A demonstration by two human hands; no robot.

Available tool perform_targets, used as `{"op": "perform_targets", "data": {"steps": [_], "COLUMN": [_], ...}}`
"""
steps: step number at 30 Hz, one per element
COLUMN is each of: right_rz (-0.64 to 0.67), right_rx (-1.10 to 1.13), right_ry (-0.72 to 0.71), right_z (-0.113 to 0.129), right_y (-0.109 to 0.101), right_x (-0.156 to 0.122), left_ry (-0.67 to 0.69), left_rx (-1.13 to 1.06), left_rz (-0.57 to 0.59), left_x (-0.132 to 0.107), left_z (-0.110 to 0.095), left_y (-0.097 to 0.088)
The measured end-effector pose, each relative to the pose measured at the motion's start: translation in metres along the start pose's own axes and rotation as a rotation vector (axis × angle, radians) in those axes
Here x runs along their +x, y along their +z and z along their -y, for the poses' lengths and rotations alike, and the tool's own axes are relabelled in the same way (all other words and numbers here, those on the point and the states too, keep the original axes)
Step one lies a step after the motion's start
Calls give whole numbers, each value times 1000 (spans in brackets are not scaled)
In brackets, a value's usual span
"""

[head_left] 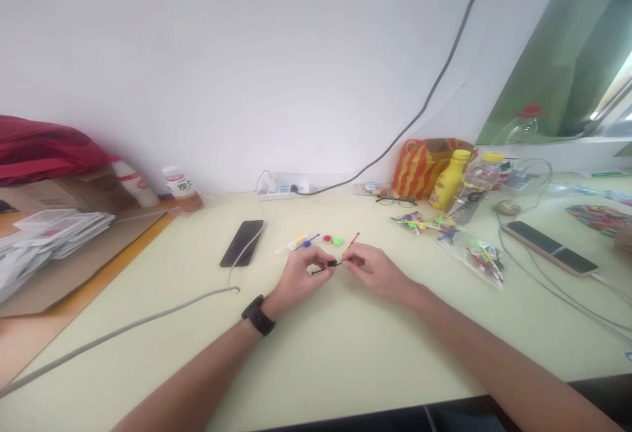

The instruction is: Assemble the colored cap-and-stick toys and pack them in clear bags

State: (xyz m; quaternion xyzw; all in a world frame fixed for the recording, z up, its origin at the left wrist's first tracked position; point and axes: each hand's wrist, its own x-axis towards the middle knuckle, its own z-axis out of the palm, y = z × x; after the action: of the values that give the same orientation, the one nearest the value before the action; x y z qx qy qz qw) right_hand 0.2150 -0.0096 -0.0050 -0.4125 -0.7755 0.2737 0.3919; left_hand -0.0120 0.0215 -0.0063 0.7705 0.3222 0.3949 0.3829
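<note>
My left hand (302,275) and my right hand (372,269) meet over the middle of the pale table (316,346), both pinched on a thin black stick (326,267) held between them. The left wrist wears a black watch (258,315). Just beyond the fingers lie small plastic pieces: a red stick (353,240), a red cap (326,238), a green cap (338,241), and blue and yellow sticks (305,242).
A black phone (241,242) on a grey cable lies left of the hands. A clear bag of coloured pieces (469,251), a yellow bottle (448,182), a striped bag (419,167), glasses and a second phone (550,246) sit right. A power strip (284,188) lines the wall; papers and boxes stand left.
</note>
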Motion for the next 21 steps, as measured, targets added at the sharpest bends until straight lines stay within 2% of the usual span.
{"op": "perform_targets", "data": {"steps": [5, 10, 14, 21], "right_rz": [1, -34, -44, -110], "right_rx": [30, 86, 108, 107], "right_ry": [0, 14, 42, 94], "right_z": [-1, -1, -4, -8], "right_y": [0, -2, -4, -3], "right_x": [1, 3, 5, 3], "left_ry": [-18, -13, -103, -178], "left_rx": [-55, -227, -351, -450], "left_rz": [24, 67, 140, 55], "left_x": [0, 2, 4, 6], "left_z": [3, -6, -12, -1], "left_y": [2, 2, 0, 0]}}
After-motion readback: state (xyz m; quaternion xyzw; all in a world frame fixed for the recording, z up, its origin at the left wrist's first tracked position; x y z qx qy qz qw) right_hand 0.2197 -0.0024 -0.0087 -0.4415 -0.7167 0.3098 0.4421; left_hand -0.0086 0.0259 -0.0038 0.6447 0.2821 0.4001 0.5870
